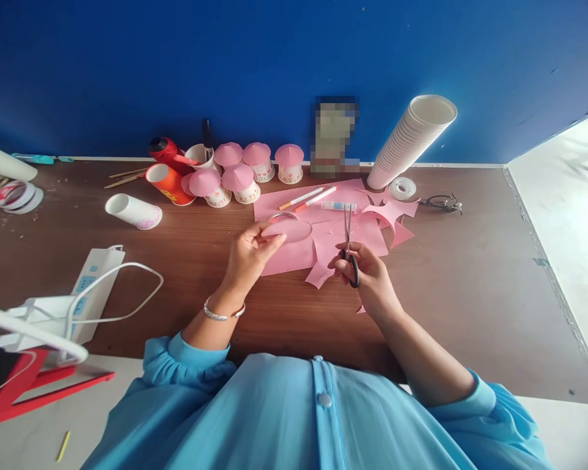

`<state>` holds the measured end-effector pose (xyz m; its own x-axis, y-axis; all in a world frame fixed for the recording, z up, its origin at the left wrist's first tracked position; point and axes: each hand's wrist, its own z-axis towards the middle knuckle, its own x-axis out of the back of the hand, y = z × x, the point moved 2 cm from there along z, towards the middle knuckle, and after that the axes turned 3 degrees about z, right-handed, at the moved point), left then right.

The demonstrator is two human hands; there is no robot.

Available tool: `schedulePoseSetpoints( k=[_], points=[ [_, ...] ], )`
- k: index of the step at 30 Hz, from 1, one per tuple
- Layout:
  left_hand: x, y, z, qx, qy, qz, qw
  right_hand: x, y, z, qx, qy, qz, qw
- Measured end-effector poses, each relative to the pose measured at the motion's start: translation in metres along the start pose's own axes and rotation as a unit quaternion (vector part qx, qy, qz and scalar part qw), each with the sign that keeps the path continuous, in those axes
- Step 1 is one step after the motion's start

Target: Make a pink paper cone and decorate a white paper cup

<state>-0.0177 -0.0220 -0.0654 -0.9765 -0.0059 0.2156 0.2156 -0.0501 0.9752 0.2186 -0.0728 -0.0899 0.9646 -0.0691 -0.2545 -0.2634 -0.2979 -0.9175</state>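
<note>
Between thumb and fingers, my left hand [255, 251] grips a round pink paper disc [294, 230], held just above pink paper sheets [284, 259]. My right hand [367, 274] has its fingers through the black handles of a pair of scissors [347, 245], whose blades point away from me and stand slightly apart. Beyond the hands, a glue stick [338, 205] and two markers [308, 197] lie on the paper. Pink offcuts [396, 215] are scattered to the right. Behind the disc, part of a round rim shows, mostly hidden.
Several small cups with pink cone roofs [289, 160] stand near the blue wall. A tall stack of paper cups [411, 140] leans at the right, beside a tape roll [402, 188]. A power strip [98, 287] with white cables and a lone cup [133, 210] are at the left.
</note>
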Motion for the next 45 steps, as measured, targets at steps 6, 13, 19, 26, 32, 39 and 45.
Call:
schedulePoseSetpoints(
  k=[6, 13, 19, 26, 32, 39, 45],
  points=[
    [0.000, 0.012, -0.014, -0.394, 0.036, 0.207, 0.895, -0.008, 0.006, -0.005, -0.043, -0.047, 0.166, 0.984],
    [-0.014, 0.006, -0.022, -0.465, 0.032, 0.218, 0.857, -0.016, 0.001, -0.010, -0.034, -0.032, 0.172, 0.984],
    [-0.023, 0.003, -0.017, -0.118, -0.015, -0.048, 0.992, -0.011, 0.001, -0.010, 0.024, 0.006, 0.147, 0.989],
    [-0.039, 0.002, -0.027, 0.150, -0.158, -0.222, 0.950, -0.006, 0.009, -0.007, 0.073, 0.049, 0.089, 0.992],
    [-0.045, -0.002, -0.026, 0.160, -0.125, -0.171, 0.964, -0.011, 0.011, -0.009, 0.063, 0.044, 0.084, 0.993],
    [-0.041, -0.002, -0.023, 0.168, -0.113, -0.164, 0.966, -0.014, 0.012, -0.010, 0.051, 0.035, 0.069, 0.996],
    [-0.042, 0.003, -0.022, 0.173, -0.143, -0.153, 0.962, -0.013, 0.014, -0.009, 0.046, 0.034, 0.089, 0.994]
  ],
)
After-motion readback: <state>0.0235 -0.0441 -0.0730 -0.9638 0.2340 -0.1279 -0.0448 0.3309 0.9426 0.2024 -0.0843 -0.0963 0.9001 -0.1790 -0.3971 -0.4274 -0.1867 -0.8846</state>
